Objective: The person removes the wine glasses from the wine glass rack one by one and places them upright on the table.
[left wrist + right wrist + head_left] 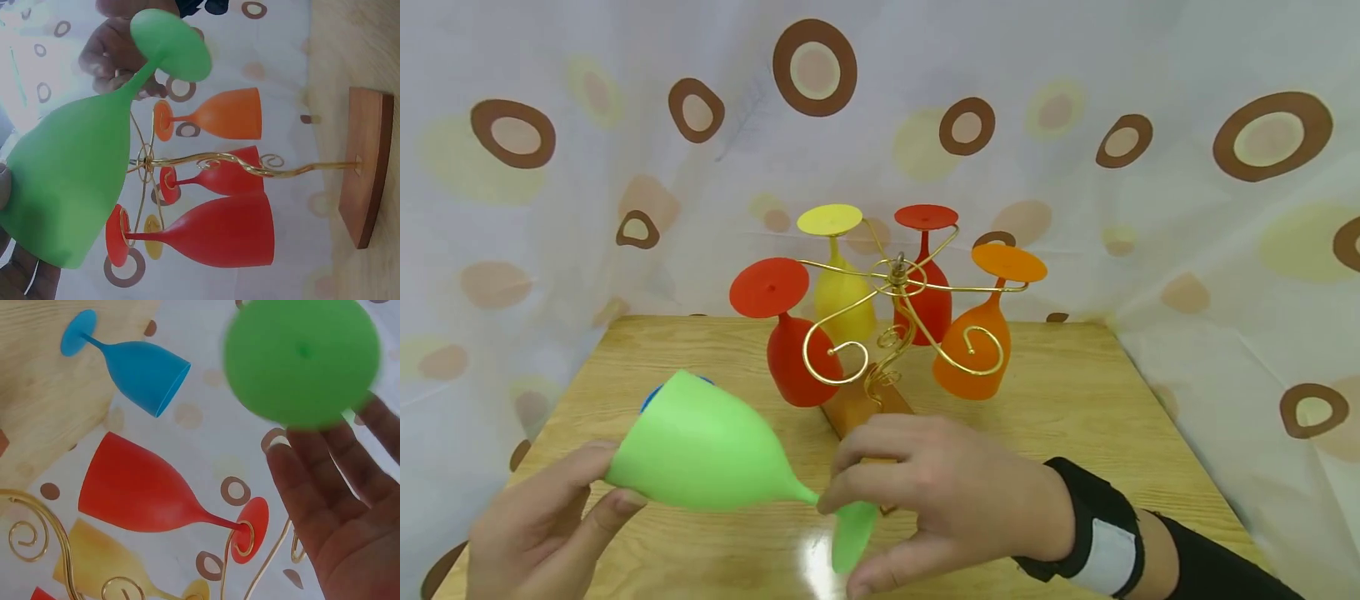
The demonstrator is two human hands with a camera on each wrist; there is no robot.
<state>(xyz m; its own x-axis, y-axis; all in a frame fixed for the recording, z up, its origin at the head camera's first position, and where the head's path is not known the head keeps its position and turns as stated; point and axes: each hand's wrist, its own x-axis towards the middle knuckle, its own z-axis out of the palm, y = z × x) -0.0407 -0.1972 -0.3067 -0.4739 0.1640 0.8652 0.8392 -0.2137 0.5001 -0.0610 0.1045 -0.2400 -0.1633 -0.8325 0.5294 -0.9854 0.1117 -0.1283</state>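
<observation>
My left hand (pixel 542 517) grips a light green plastic goblet (pixel 707 450) by its rim, fingers and thumb on either side. The goblet lies tilted on its side in the air, its foot toward the right. Beside that foot is my right hand (pixel 925 492), fingers extended near the stem and thumb lower down. In the right wrist view the round green foot (pixel 303 359) overlaps the fingertips. Behind both hands stands a gold wire rack (pixel 898 279), two of its curled front arms holding nothing.
From the rack hang a red goblet (pixel 805 362), a yellow one (pixel 844 304), another red one (pixel 934 304) and an orange one (pixel 973 346), all upside down. The rack has a wooden base (pixel 369 162). A blue goblet (pixel 140 372) stands upright on the table (pixel 1060 433), mostly hidden in the head view.
</observation>
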